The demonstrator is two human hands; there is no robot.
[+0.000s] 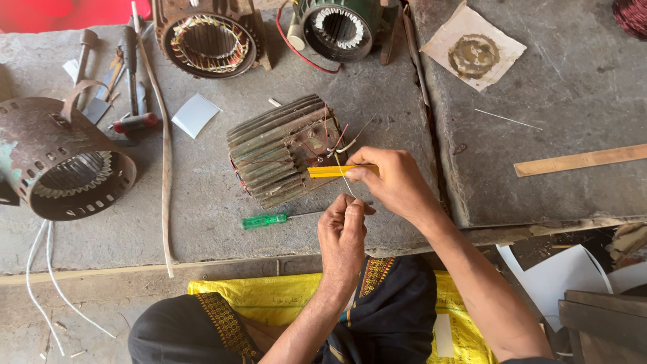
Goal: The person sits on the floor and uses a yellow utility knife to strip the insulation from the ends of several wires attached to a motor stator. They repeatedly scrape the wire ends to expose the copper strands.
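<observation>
Hands both busy: right hand (394,178) pinches a yellow strip (337,171) against the ribbed stator (283,152) just ahead, steadying it; left hand (344,229) grips a thin wire (345,180) taut; green screwdriver (266,220) lies handy left of it on the tabletop (202,202).

Green screwdriver (264,220), rusty perforated drum (57,158)
</observation>
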